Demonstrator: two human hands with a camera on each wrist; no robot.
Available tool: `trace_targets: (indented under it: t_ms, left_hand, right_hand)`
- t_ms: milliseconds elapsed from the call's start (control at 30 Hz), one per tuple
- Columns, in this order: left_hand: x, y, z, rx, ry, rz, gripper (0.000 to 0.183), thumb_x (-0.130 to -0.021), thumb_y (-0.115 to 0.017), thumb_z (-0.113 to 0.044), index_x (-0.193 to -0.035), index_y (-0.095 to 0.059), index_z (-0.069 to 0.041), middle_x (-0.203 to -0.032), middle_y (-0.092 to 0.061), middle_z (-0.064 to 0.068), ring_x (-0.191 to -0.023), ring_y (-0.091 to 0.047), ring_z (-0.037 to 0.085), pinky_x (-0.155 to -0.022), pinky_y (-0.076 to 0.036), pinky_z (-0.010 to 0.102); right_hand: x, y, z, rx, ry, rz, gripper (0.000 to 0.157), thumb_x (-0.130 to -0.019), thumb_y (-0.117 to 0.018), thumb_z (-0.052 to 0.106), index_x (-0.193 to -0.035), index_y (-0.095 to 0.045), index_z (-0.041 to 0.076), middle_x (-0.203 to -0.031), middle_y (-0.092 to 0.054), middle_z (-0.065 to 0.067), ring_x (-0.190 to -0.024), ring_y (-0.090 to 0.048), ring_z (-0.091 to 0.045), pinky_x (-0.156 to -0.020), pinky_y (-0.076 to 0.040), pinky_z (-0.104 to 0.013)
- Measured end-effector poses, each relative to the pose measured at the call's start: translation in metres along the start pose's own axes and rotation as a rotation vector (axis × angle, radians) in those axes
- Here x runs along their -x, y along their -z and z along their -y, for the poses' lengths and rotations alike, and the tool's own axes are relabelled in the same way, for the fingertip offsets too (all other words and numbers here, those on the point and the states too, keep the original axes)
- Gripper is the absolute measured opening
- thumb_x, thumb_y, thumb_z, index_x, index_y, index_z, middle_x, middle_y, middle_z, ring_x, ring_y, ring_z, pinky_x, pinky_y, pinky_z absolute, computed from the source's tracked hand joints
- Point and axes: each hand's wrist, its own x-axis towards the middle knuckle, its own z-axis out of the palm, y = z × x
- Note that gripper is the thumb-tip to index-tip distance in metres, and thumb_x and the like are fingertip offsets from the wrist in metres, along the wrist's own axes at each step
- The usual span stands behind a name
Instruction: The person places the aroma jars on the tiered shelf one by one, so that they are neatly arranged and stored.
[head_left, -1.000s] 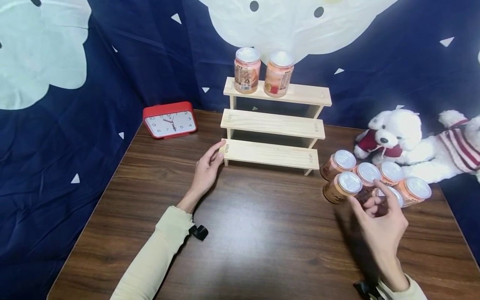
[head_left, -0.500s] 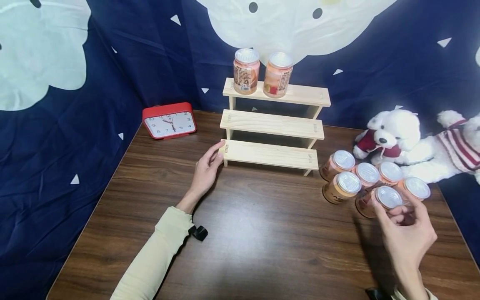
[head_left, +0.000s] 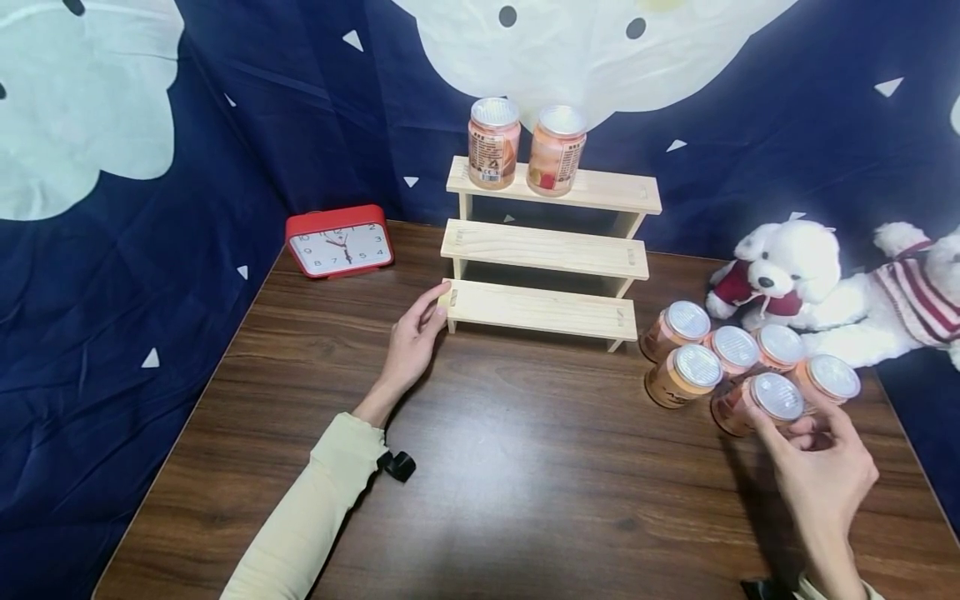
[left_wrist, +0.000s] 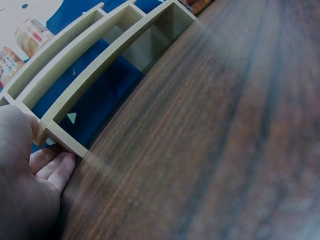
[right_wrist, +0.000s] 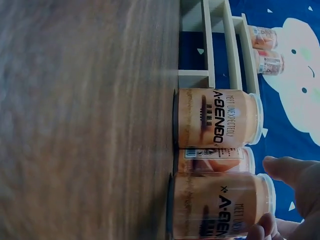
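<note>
My left hand [head_left: 411, 337] grips the left end of the lowest step of a three-tier wooden display stand [head_left: 543, 247]. In the left wrist view its thumb [left_wrist: 34, 126] is by the step's edge and the fingers [left_wrist: 62, 170] are by the end leg. At the right, my right hand [head_left: 825, 471] has thumb and index finger around the front jar [head_left: 777, 395], which stands upright on the table. That jar is peach-coloured with a clear ridged lid. More such jars [head_left: 697, 367] are grouped behind and left of it. In the right wrist view the curled fingers [right_wrist: 265, 230] overlap its lid edge.
On the stand's top step, toward its left, are two similar jars [head_left: 494, 143]. A red alarm clock [head_left: 340, 240] stands at the back left of the wooden table [head_left: 480, 467]. White plush toys [head_left: 795, 258] lie behind the jar group. Blue cloth [head_left: 300, 83] hangs behind.
My right hand has moved right from over the jar group to the front jar, then barely shifted in the last half second. My left hand and the stand have stayed put.
</note>
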Motion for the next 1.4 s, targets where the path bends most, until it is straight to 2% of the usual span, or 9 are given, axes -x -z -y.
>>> trace_targets:
  t_ms: [100, 233, 333, 400, 567, 833, 1000, 1200, 1400]
  left_hand:
    - [-0.002, 0.0, 0.005, -0.003, -0.007, 0.002, 0.041, -0.115, -0.063, -0.039, -0.156, -0.065, -0.039, -0.142, -0.076, -0.005, -0.125, -0.07, 0.011, -0.106, -0.053, 0.025]
    - [0.0, 0.0, 0.001, 0.003, -0.025, 0.004, 0.042, -0.115, -0.063, -0.037, -0.157, -0.064, -0.035, -0.144, -0.075, 0.0, -0.126, -0.07, 0.011, -0.107, -0.054, 0.026]
    - [0.001, 0.0, -0.001, 0.006, -0.025, 0.004, 0.043, -0.115, -0.063, -0.036, -0.158, -0.064, -0.03, -0.147, -0.073, 0.004, -0.129, -0.069, 0.012, -0.108, -0.053, 0.025]
    - [-0.001, 0.0, 0.004, 0.001, -0.022, 0.001, 0.043, -0.115, -0.063, -0.036, -0.158, -0.064, -0.032, -0.147, -0.073, 0.002, -0.129, -0.069, 0.01, -0.107, -0.052, 0.023]
    - [0.0, 0.0, 0.0, 0.017, -0.026, -0.005, 0.042, -0.115, -0.064, -0.033, -0.157, -0.065, -0.03, -0.148, -0.073, 0.002, -0.128, -0.068, 0.011, -0.108, -0.053, 0.025]
    - [-0.001, 0.0, 0.003, 0.024, -0.026, 0.0, 0.042, -0.115, -0.064, -0.035, -0.157, -0.065, -0.032, -0.149, -0.072, 0.0, -0.131, -0.068, 0.01, -0.109, -0.053, 0.024]
    - [-0.004, 0.001, 0.013, 0.025, -0.027, 0.016, 0.043, -0.115, -0.064, -0.039, -0.157, -0.064, -0.037, -0.151, -0.07, -0.003, -0.135, -0.068, 0.014, -0.112, -0.053, 0.027]
    - [-0.007, 0.002, 0.024, 0.065, -0.013, 0.033, 0.043, -0.114, -0.065, -0.041, -0.156, -0.063, -0.041, -0.15, -0.071, -0.006, -0.137, -0.067, 0.014, -0.115, -0.052, 0.028]
    - [-0.007, 0.002, 0.024, 0.058, 0.001, 0.029, 0.042, -0.114, -0.066, -0.039, -0.155, -0.064, -0.043, -0.145, -0.074, -0.007, -0.131, -0.068, 0.01, -0.112, -0.051, 0.025]
  right_hand:
    - [-0.002, -0.001, -0.001, 0.001, -0.039, 0.017, 0.064, -0.075, -0.105, 0.016, -0.135, -0.081, 0.018, -0.072, -0.059, 0.028, -0.057, -0.053, 0.016, -0.06, -0.042, -0.002]
    - [-0.004, -0.002, -0.002, 0.013, -0.053, 0.026, 0.065, -0.075, -0.104, 0.015, -0.135, -0.081, 0.016, -0.072, -0.058, 0.026, -0.057, -0.051, 0.016, -0.061, -0.041, -0.002]
    - [-0.006, -0.002, -0.005, 0.036, -0.044, 0.039, 0.067, -0.073, -0.106, 0.017, -0.136, -0.08, 0.015, -0.07, -0.056, 0.026, -0.056, -0.05, 0.015, -0.061, -0.04, -0.003]
    - [-0.008, -0.002, -0.007, 0.059, -0.037, 0.055, 0.071, -0.072, -0.106, 0.019, -0.137, -0.08, 0.015, -0.07, -0.056, 0.028, -0.056, -0.049, 0.016, -0.064, -0.039, -0.004]
    - [-0.007, 0.0, -0.01, 0.117, -0.006, 0.086, 0.074, -0.071, -0.107, 0.018, -0.138, -0.077, 0.01, -0.07, -0.053, 0.029, -0.058, -0.047, 0.016, -0.069, -0.036, -0.009]
    - [-0.004, -0.002, -0.011, 0.116, 0.037, 0.072, 0.069, -0.071, -0.106, 0.016, -0.133, -0.076, 0.006, -0.071, -0.051, 0.03, -0.061, -0.045, 0.015, -0.071, -0.033, -0.015]
    - [-0.001, -0.004, -0.011, 0.087, 0.041, 0.044, 0.068, -0.069, -0.106, 0.013, -0.13, -0.078, 0.005, -0.079, -0.054, 0.029, -0.064, -0.048, 0.016, -0.072, -0.036, -0.011]
    - [0.002, -0.005, -0.011, 0.058, 0.089, 0.025, 0.07, -0.065, -0.106, 0.005, -0.129, -0.078, 0.0, -0.091, -0.051, 0.03, -0.077, -0.051, 0.018, -0.077, -0.038, -0.005]
    - [0.005, -0.005, -0.008, 0.032, 0.056, 0.033, 0.073, -0.064, -0.107, 0.004, -0.132, -0.079, 0.003, -0.106, -0.051, 0.029, -0.07, -0.055, 0.017, -0.064, -0.044, 0.002]
